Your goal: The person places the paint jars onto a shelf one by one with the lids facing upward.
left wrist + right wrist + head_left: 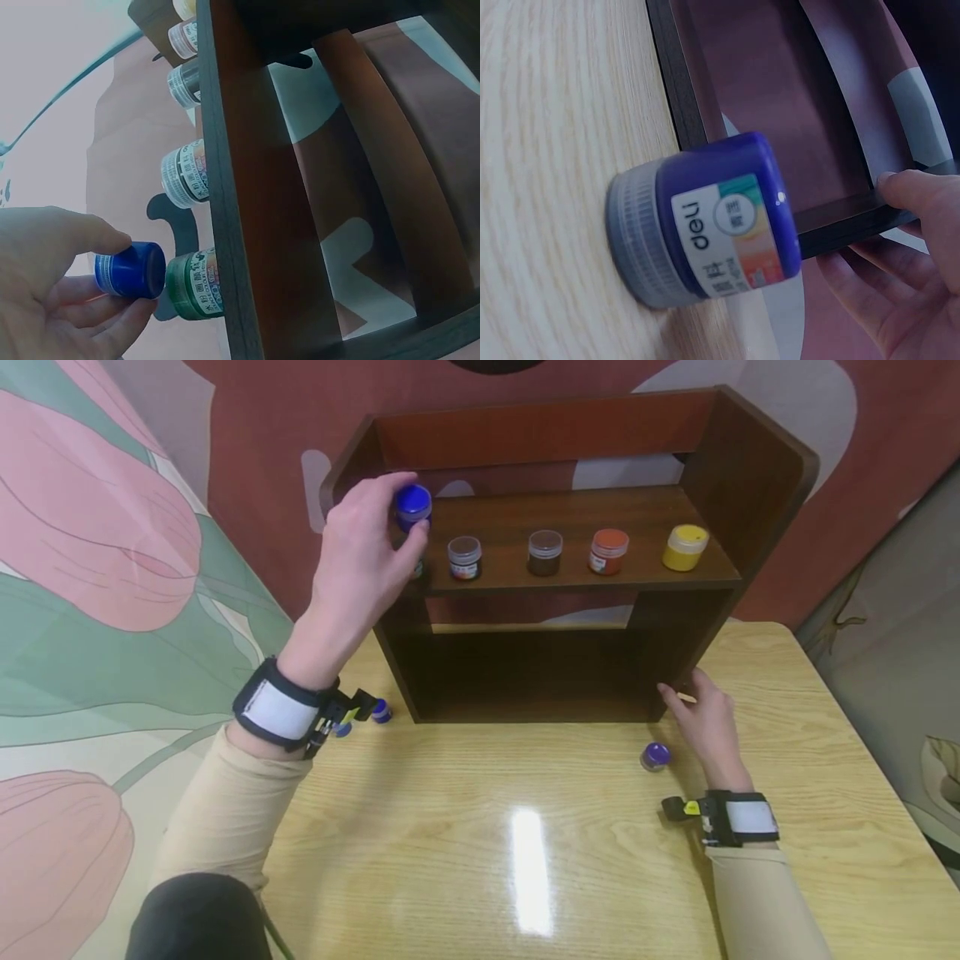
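Between thumb and fingers, my left hand [363, 547] pinches a small blue paint jar [413, 507] at the left end of the upper shelf. In the left wrist view the blue jar hangs close by a green paint jar [193, 285], which the hand mostly hides in the head view. My right hand [705, 727] grips the lower right side panel of the brown wooden shelf unit [757, 485], thumb on one face and fingers on the other. Near that hand a purple paint jar [656, 757] stands on the table, its label reading "deli" in the right wrist view.
Along the upper shelf stand a dark-lidded jar [465, 558], a brown jar [545, 553], an orange-red jar [608, 552] and a yellow jar [685, 547]. Two small blue jars, one dark blue [382, 711], sit on the wooden table [450, 827] left of the unit. Patterned cloth [97, 527] hangs at the left.
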### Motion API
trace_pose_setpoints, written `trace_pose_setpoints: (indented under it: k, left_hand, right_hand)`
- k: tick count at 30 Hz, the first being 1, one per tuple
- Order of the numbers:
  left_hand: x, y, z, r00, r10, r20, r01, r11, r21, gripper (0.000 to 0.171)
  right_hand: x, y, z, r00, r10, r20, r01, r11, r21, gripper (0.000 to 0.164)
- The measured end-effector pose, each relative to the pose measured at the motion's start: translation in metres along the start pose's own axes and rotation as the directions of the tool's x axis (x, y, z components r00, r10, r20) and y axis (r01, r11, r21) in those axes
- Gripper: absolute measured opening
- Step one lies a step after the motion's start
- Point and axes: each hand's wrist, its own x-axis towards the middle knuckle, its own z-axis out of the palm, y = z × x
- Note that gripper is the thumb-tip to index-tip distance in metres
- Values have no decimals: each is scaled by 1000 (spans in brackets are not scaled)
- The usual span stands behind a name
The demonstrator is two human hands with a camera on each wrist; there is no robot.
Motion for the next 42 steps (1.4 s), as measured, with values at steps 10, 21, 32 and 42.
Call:
trace_pose_setpoints:
  k: [10,21,32,42]
  left_hand:
    - [9,1,1,998,-41,46,40,999,21,49]
    - [18,4,3,984,-139,115,133,989,57,50]
    - [26,9,5,952,-217,214,194,973,123,52]
    - [37,11,4,909,-285,304,231,951,204,55]
  right_hand:
    - [0,0,-1,1000,7,4,-7,1000,0,43]
    - [0,-1,-2,1000,19,15,-19,1000,4,45]
    - [0,-1,-2,1000,23,11,-23,1000,-2,43]
    - [0,-1,-2,999,34,16,-34,999,-14,45]
